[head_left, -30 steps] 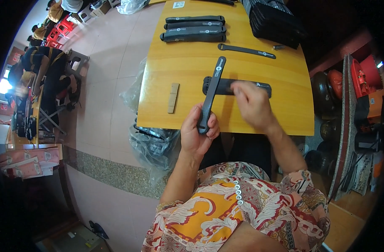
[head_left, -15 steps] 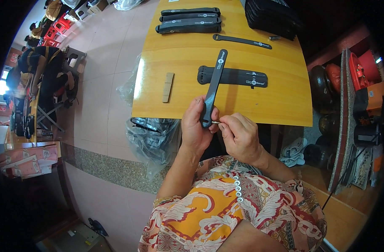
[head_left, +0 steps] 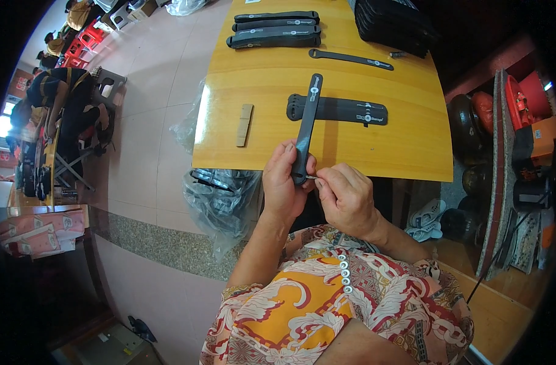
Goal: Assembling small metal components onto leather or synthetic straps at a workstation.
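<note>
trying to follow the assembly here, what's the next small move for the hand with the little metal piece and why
Probably press it a touch further in. The left hand grips the lower end of the long black strap, held up over the table edge. The right hand pinches a small metal piece with its tip at that end; how deep it sits is unclear.

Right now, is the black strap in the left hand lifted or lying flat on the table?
Lifted at its near end: the left hand grips the black strap, whose far end reaches over the table.
</note>
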Tool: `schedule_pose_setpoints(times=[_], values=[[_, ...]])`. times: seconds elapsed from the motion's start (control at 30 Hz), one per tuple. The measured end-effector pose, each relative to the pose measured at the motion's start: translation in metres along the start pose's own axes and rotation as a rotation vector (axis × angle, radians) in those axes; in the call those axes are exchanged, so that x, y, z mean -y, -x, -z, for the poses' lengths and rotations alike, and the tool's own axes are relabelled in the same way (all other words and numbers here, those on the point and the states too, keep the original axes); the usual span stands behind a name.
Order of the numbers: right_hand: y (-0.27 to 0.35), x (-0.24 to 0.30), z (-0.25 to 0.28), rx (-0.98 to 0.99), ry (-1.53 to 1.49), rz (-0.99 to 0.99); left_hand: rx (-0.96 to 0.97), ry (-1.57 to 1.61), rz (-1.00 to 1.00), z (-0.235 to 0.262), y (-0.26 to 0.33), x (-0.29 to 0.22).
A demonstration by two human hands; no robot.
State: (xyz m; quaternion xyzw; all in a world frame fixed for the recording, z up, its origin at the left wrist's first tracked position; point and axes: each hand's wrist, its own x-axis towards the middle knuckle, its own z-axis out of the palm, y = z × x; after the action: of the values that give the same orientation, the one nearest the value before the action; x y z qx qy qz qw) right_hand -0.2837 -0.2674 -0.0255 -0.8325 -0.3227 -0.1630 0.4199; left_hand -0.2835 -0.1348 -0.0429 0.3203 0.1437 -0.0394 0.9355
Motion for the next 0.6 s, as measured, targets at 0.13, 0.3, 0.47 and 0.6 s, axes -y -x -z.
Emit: schedule_pose_setpoints(times=[0.13, 0.3, 0.47, 0.6], values=[[-0.0007, 0.0001, 0.0007, 0.027, 0.025, -0.006, -0.004, -0.024, 0.002, 0.0006, 0.0, -0.0004], [0.0005, -0.0021, 0.0003, 0.056, 0.04, -0.002, -0.023, -0.048, 0.008, 0.0009, 0.0002, 0.0004], [0.0009, -0.0042, -0.002, 0.04, 0.024, -0.003, -0.036, -0.1, 0.002, -0.0022, -0.0004, 0.0013], [0.0013, -0.0048, -0.0025, 0.037, 0.038, 0.022, -0.016, -0.123, -0.003, -0.003, 0.0011, 0.0015]])
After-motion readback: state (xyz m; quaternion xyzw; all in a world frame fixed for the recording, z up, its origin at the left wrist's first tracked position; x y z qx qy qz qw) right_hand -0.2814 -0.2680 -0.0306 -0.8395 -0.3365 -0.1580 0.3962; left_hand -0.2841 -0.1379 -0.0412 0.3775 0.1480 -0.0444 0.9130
